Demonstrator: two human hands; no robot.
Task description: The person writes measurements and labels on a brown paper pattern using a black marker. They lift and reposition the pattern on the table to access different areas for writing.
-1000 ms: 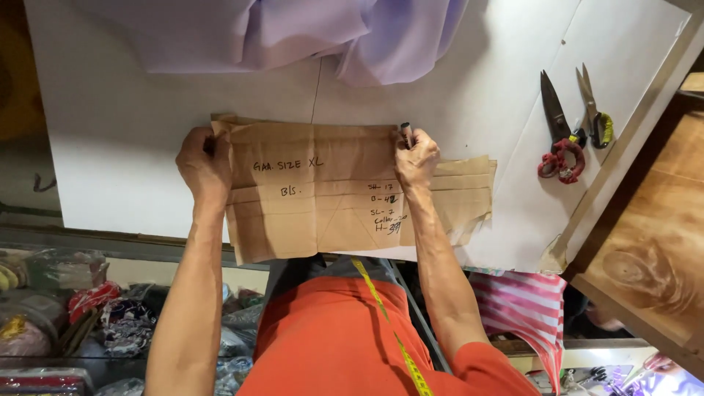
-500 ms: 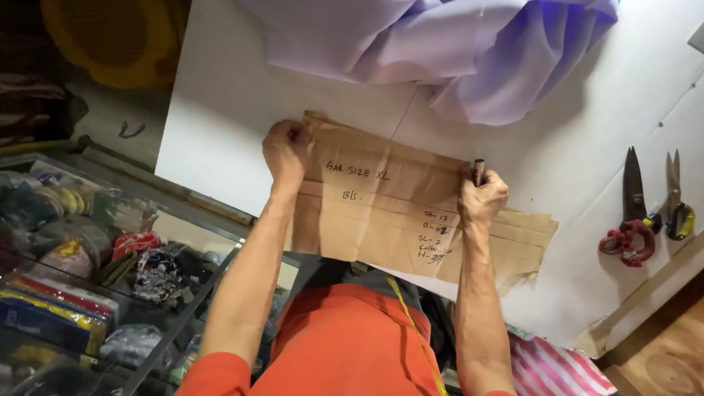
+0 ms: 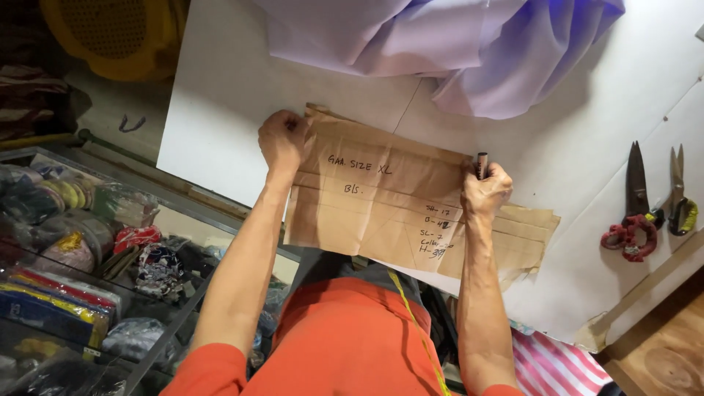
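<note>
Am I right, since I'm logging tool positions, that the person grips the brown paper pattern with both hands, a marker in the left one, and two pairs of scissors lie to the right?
Not quite: the head view shows the marker in the right hand, not the left hand. Both hands do grip the brown paper pattern, and two pairs of scissors lie to the right on the white table.

I am wearing an orange short-sleeved top (image 3: 345, 345), its sleeves ending above my elbows, so both forearms are bare down to my hands. A yellow measuring tape (image 3: 418, 330) hangs down the front of the top as a thin strip. My left hand (image 3: 282, 141) and right hand (image 3: 484, 192) carry no gloves, rings or watch that I can make out.
</note>
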